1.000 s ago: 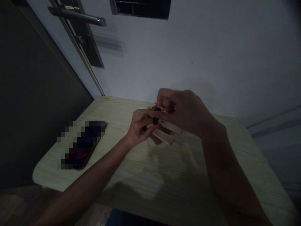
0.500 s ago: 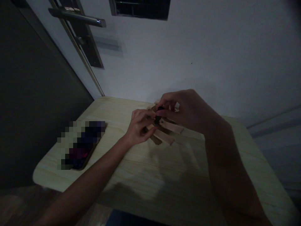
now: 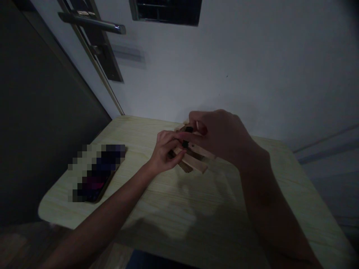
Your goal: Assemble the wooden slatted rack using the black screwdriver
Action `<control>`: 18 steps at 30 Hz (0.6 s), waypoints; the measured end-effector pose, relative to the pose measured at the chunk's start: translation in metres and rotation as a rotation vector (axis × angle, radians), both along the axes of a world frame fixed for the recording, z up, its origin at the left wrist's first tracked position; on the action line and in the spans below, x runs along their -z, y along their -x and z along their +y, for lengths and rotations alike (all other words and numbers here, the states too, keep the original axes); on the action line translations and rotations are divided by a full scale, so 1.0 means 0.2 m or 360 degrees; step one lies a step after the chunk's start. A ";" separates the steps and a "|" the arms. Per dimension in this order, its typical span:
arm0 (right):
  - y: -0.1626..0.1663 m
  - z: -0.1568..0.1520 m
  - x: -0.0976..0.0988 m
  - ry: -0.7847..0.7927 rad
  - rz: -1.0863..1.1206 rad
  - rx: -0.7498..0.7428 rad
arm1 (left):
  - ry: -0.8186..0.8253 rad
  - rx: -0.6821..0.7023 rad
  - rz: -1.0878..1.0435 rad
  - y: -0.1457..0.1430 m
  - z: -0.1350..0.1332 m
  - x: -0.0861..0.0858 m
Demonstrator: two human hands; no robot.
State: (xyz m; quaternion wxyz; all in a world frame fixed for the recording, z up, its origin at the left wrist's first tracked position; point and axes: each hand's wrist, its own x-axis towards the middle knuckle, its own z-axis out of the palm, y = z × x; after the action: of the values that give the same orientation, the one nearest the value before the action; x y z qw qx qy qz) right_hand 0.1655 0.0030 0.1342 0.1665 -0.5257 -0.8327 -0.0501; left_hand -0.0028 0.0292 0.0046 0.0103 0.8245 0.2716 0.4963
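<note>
A small wooden piece made of several pale slats (image 3: 193, 162) lies on the table between my hands. A small black part (image 3: 185, 144) stands over it, its upper end showing between my fingers; its exact kind is too dark to make out. My left hand (image 3: 165, 149) comes from the left, with fingers and thumb closed around the lower end of the black part, close against the slats. From the right, my right hand (image 3: 221, 132) bends over the top, fingers curled and thumb stretched across the black part. The hand covers some of the slats.
A phone (image 3: 98, 175), partly pixelated, lies on the left of the light wood-grain table (image 3: 224, 224). Behind the table stands a white door (image 3: 252, 56) with a metal lever handle (image 3: 92, 23) at upper left. A dark panel (image 3: 36, 112) rises along the left.
My right hand has rolled over slightly to the left, its thumb now further across the black part and its fingers more curled. My left hand has stayed in place.
</note>
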 end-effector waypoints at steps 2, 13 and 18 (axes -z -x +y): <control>-0.02 0.00 -0.01 0.0095 0.0132 -0.0073 | 0.0015 0.0043 -0.0019 0.00 0.00 -0.01; -0.10 0.05 -0.02 0.0319 0.0324 -0.0426 | -0.0007 0.0121 0.0042 0.01 0.00 -0.01; -0.06 0.05 0.01 0.0226 0.0277 -0.0356 | -0.0047 0.0111 0.0022 0.01 0.01 0.00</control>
State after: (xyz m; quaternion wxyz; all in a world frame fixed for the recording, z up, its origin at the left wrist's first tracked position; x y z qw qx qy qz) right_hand 0.1774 0.0137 0.1331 0.2051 -0.4424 -0.8699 0.0735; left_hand -0.0048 0.0310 0.0052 0.0136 0.8369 0.2356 0.4939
